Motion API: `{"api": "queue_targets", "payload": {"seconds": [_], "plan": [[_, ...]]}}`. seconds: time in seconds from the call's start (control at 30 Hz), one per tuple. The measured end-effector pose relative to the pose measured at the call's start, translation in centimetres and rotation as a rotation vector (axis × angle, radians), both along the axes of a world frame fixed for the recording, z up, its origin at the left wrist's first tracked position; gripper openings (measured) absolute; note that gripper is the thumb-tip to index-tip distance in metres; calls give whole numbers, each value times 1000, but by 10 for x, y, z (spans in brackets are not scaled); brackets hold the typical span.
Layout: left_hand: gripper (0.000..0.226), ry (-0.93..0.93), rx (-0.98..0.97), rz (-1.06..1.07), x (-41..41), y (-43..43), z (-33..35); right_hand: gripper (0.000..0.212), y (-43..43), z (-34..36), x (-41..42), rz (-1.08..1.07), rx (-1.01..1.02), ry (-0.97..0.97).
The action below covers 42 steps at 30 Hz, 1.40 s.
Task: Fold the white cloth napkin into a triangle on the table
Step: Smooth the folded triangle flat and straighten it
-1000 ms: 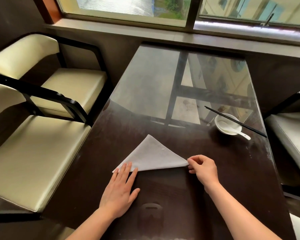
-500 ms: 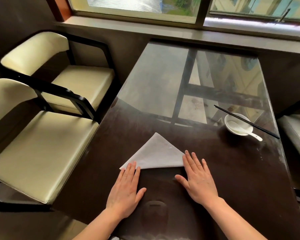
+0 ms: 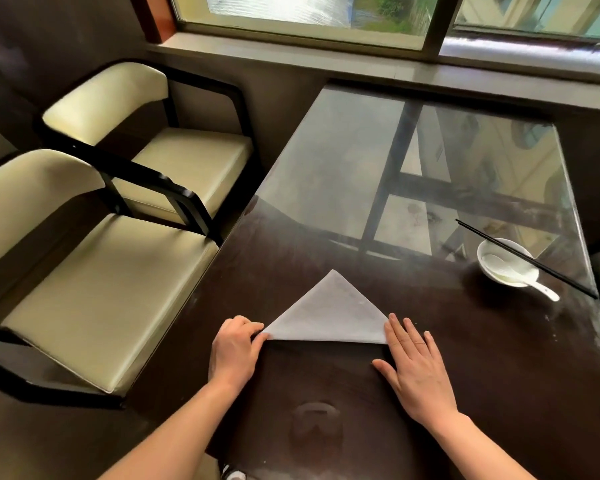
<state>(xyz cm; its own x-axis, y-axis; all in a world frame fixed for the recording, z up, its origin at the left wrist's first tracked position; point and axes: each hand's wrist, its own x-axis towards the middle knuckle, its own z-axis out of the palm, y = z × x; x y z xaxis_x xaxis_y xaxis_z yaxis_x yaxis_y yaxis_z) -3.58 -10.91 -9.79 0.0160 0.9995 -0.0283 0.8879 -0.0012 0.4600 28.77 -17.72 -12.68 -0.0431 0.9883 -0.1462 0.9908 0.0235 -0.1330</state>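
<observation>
White cloth napkin (image 3: 329, 315) flat on the dark table (image 3: 499, 358), already a triangle, apex pointing toward the window, long folded edge nearest the body. Left hand (image 3: 234, 351) curled at the napkin's left corner, fingertips pinching that point, likely to tug the edge square or lift it over. Right hand (image 3: 414, 368) spread flat and released, fingers touching the napkin's right corner, apparently pinning it against sliding on slick glass. Bowl (image 3: 506, 266) with spoon (image 3: 520, 277) and chopsticks (image 3: 527, 259) well beyond the napkin's right, clear of the work.
</observation>
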Motion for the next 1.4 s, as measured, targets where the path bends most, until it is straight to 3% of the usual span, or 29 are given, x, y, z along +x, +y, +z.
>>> {"api": "queue_targets", "payload": {"seconds": [0.17, 0.3, 0.4, 0.5, 0.6, 1.03, 1.23, 1.4], "plan": [[7, -47, 11, 11, -5, 4, -6, 84, -1, -1, -1, -6, 12, 13], [21, -23, 93, 16, -14, -1, -11, 80, -1, -2, -1, -18, 19, 18], [44, 114, 222, -272, -14, -14, -17, 78, -1, -2, 0, -16, 15, 10], [70, 325, 120, -534, -4, -30, -23, 78, -2, -3, -1, -20, 19, 12], [83, 440, -1, -505, 7, -39, -28, 78, -1, -2, -2, -12, 18, 5], [90, 422, -122, -397, -2, -29, -32, 76, -2, 1, -2, -12, 28, -30], [92, 57, -5, -49, -19, -38, -23, 75, -3, -1, -3, -22, 48, -27], [76, 210, 7, -313, -33, -60, -23, 75, -4, -3, -4, -28, 53, -46]]}}
